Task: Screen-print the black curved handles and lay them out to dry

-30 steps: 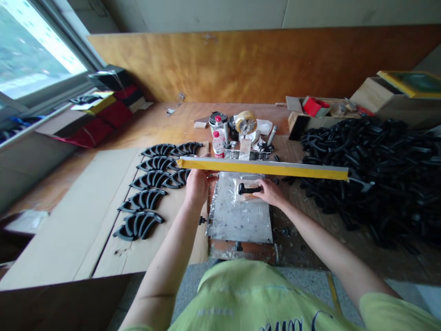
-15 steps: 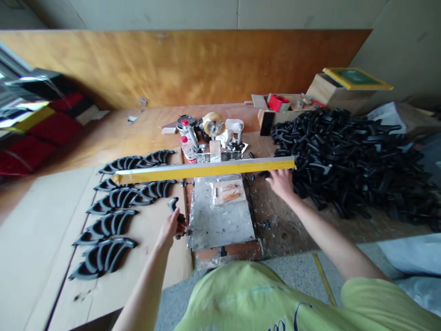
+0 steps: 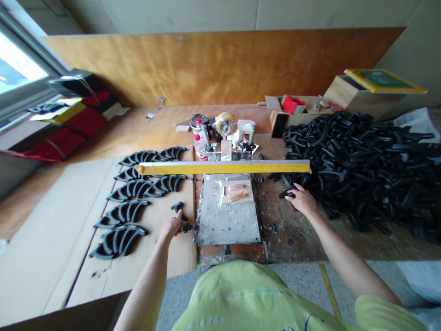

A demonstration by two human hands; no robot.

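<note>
My left hand (image 3: 172, 225) is closed round a curved black part (image 3: 178, 206), which sticks up past the fingers above the cardboard's right edge. My right hand (image 3: 303, 199) pinches another black part (image 3: 288, 193) at the near left edge of a big heap of black parts (image 3: 354, 161). Between the hands lies a grey metal plate (image 3: 229, 223) with a small clear packet (image 3: 236, 191) on it. Curved black parts stand in nested rows (image 3: 119, 240) on the cardboard (image 3: 165, 243) at the left. A yellow-edged frame (image 3: 223, 167) spans across above the plate's far end.
Behind the frame are bottles with red caps (image 3: 199, 141), a tape roll (image 3: 226, 124) and metal posts. Cardboard boxes (image 3: 347, 92) stand at the back right, one with a green and yellow screen (image 3: 382, 80) on top. Red and black bundles (image 3: 72, 128) sit at the back left.
My right hand has moved from beneath the frame's right end toward me and a little right, and now a black part shows in its fingers. My left hand still holds its part. The view has shifted.
</note>
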